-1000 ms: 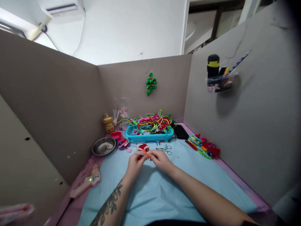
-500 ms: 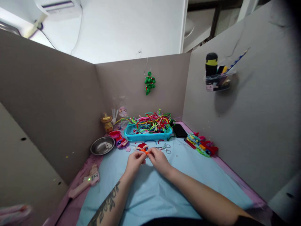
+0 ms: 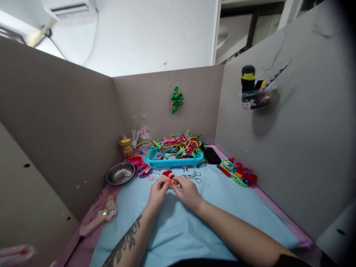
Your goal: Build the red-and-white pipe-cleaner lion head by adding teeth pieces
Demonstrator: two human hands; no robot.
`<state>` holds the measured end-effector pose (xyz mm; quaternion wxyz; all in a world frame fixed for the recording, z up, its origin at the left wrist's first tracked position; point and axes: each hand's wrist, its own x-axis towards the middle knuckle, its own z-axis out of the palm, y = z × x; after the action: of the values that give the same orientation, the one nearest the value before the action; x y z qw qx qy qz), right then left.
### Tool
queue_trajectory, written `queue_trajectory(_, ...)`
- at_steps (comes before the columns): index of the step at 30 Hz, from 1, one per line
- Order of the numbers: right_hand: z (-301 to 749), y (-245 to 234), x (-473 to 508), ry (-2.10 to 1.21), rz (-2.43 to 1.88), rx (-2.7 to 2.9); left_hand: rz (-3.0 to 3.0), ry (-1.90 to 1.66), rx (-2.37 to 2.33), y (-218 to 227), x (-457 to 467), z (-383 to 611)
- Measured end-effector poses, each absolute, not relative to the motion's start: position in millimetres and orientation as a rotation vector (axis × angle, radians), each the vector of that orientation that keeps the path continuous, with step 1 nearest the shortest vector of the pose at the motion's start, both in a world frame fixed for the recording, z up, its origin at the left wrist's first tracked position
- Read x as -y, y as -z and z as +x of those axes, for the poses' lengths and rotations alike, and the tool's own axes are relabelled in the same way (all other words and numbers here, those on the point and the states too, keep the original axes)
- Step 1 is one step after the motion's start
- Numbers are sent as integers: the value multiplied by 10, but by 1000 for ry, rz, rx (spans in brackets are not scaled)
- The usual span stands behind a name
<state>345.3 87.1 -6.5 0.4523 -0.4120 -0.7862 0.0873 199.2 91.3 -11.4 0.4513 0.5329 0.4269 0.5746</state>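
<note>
Over the middle of the blue sheet, my left hand (image 3: 158, 192) and my right hand (image 3: 188, 191) meet with fingertips pinched. Between them is a small orange pipe-cleaner piece (image 3: 171, 182), partly covered by the fingers. Both hands hold it. Just behind the fingertips lies a red and cream fuzzy craft piece (image 3: 167, 173), its lower part hidden. Scissors (image 3: 195, 178) rest right of it, close to my right fingers. A blue tray (image 3: 172, 162) heaped with colourful pipe cleaners (image 3: 180, 145) stands farther back.
At left are a metal bowl (image 3: 112, 175) with small white bits, a pink glue gun (image 3: 98, 221) with a green light, and fuzzy crafts (image 3: 143, 169). A phone (image 3: 212, 155) and more crafts (image 3: 239, 172) lie right. Grey panels surround the table; a cup of tools (image 3: 255, 97) hangs on one.
My right fingers have shifted slightly around the orange piece, which now sits a little farther left and lower. My left hand stays nearly in place. The camera view has moved slightly.
</note>
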Motion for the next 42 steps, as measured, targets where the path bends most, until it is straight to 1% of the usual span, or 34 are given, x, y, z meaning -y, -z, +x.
queue_trajectory(5,3458,52,-855,-329,-1006,1963,1343,-1411,-933,129,-931,1970)
queue_trajectory(13,3504,83,-914,-467,-985,1923,1393,-1368,-954,156,-957,1939)
queue_trajectory(21,3529,78,-937,-423,-1028,1909,1516,-1294,-1124,185,-964,1899)
queue_trajectory(26,3526,93,-927,-374,-1019,1895,1466,-1233,-1150,147,-934,1930)
queue_trajectory(34,3499,123,-927,-304,-1015,1925,1333,-1341,-1124,136,-919,2009)
queue_trajectory(38,3490,109,-907,-338,-1013,1946,1317,-1428,-1094,130,-908,2017)
queue_trajectory(42,3487,105,-899,-372,-1001,1961,1336,-1425,-1050,115,-898,2023)
